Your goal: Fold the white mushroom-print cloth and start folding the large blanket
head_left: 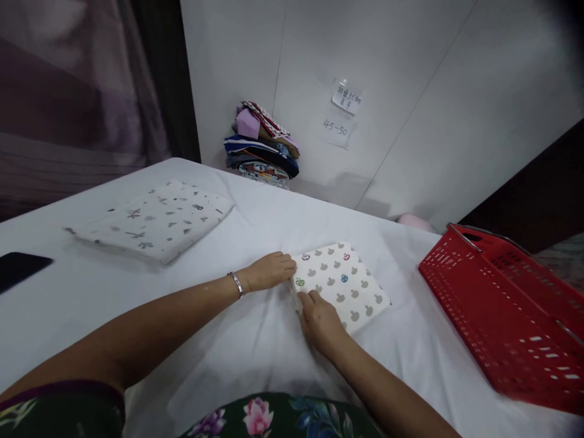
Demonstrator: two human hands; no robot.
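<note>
2 grips, your left hand [272,270] and right hand [322,324], pinch the folded white mushroom-print cloth [341,283] at frame centre; it's likely light, floppy, best held along its left edge.

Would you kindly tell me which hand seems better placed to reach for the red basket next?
Probably the right hand: the red basket stands off to that side. Both hands touch the left edge of the mushroom-print cloth, but the left hand is farther from the basket.
</note>
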